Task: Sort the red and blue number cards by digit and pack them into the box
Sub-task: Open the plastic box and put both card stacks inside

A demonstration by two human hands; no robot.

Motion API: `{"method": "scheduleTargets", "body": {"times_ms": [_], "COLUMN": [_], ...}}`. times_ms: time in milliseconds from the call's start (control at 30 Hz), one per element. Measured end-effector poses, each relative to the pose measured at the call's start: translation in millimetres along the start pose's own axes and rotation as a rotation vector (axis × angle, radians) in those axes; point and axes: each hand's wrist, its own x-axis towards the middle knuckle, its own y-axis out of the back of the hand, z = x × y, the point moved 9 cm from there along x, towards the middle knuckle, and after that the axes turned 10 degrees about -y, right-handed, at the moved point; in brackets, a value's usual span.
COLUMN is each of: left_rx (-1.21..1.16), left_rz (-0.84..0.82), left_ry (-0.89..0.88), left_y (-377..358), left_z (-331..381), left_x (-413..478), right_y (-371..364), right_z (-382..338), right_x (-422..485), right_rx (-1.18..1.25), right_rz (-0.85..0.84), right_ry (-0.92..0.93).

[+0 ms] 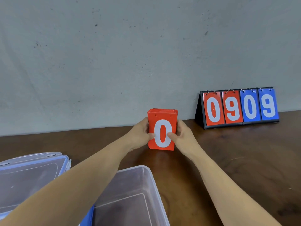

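Single view: head-worn, wide-angle. Faces forward and down, along both forearms to left hand [141,133] and right hand [182,134], which meet on cards [152,123] at frame centre. Box [135,168] nearest camera, cropped by bottom edge. Tabletop [228,160] fills lower half, wall [114,54] upper half; their seam slopes up rightward. Scoreboard [241,108] farther, right, against wall.

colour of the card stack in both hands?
Red stack, white 0 on front; head view.
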Motion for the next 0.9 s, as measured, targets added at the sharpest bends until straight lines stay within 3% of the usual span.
{"method": "scheduleTargets", "body": {"times_ms": [200,333,500,767,900], "left_rx": [0.162,0.273,0.311,0.227,0.199], "left_rz": [0.077,-0.019,-0.004,0.076,0.095], "left_ry": [-0.055,0.007,0.027,-0.033,-0.028], "left_y": [9.4,-1.5,1.6,53.5,85.4], "left_z": [8.1,-2.3,3.0,69.0,103.3], "left_x": [3.9,0.9,2.8,-17.2,-64.3], "right_y": [-3.3,-6.2,0.4,26.0,23.0], "right_z": [-7.6,3.1,-2.3,-85.6,-121.8], "right_x": [-2.9,-5.5,-10.7,-40.4,-73.1], "right_rx": [-0.129,-0.245,-0.358,-0.237,-0.144], "right_rz": [0.048,0.047,0.118,0.225,0.181], "right_ry": [0.029,-0.007,-0.038,0.071,0.067]}}
